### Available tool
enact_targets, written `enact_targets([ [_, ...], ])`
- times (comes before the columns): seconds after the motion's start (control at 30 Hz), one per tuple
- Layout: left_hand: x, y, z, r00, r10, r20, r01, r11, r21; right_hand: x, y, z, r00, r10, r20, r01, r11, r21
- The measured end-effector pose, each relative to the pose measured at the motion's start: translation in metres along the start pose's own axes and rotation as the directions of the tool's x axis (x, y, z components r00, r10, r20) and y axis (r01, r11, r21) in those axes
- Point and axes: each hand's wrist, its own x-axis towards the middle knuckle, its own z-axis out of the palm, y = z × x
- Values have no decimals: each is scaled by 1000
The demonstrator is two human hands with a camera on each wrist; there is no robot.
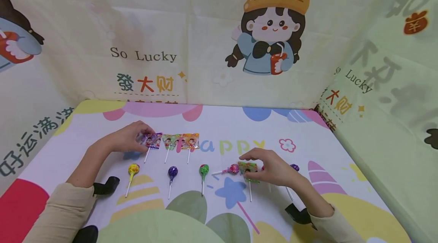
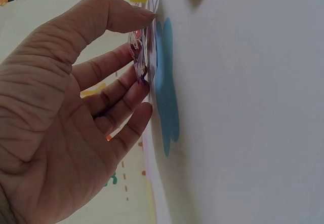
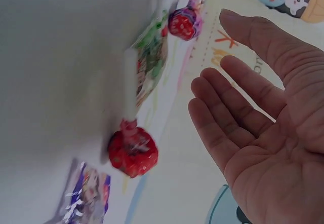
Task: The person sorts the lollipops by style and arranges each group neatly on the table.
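My left hand (image 1: 128,138) is at the left end of a row of flat-wrapped lollipops, thumb and fingertips pinching the edges of the purple-wrapped lollipop (image 1: 153,141). Its shiny wrapper (image 2: 136,51) shows between thumb and fingers. Beside it lie a green-wrapped lollipop (image 1: 170,142) and an orange-wrapped lollipop (image 1: 190,141). My right hand (image 1: 273,167), fingers loosely bent, hovers over the nearer row with nothing in it. Under it are another green-wrapped lollipop (image 1: 248,167), a red ball lollipop (image 3: 132,150) mostly hidden in the head view, and a purple-wrapped lollipop (image 3: 88,193).
Further along the near row lie ball lollipops: yellow (image 1: 134,168), dark purple (image 1: 172,172), green (image 1: 203,169) and a pink one (image 1: 233,169) turned sideways. A patterned cloth (image 1: 154,224) covers the table. Printed curtains (image 1: 205,45) rise behind and at both sides.
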Motion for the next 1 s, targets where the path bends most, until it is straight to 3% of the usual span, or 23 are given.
enact_targets([
  [0.27, -1, -2, 0, 1000, -11, 0, 11, 999, -31, -8, 9, -1, 997, 62, 46, -60, 997, -41],
  [0.53, -3, -5, 1, 1000, -8, -7, 8, 998, -66, -10, 12, 0, 993, 73, 92, -67, 995, -72],
  [1.0, -1, -4, -1, 1000, -17, 8, 18, 997, -80, -10, 19, 0, 993, 10, 120, 5, 993, -119],
])
